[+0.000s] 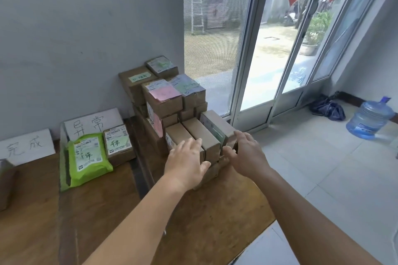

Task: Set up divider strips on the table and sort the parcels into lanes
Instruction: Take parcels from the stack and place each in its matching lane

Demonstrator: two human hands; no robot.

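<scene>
At the near end of the stack of brown cardboard parcels (172, 101) on the brown wooden table (215, 217): both forearms stretched forward from the lower edge. Left hand (186, 162) palm down, fingers straight and spread, resting flat on the top and near face of the small plain cardboard box (199, 135) in the stack's front row, thumb against its lower edge. Right hand (245, 154) just right of that box, fingers curled round the stack's right front corner, gripping a box edge; exactly which box, cannot tell. Left of the stack, a dark divider strip (137, 163), then a green plastic mailer (87, 157) and a labelled carton (118, 143) before a handwritten white sign (92, 122).
</scene>
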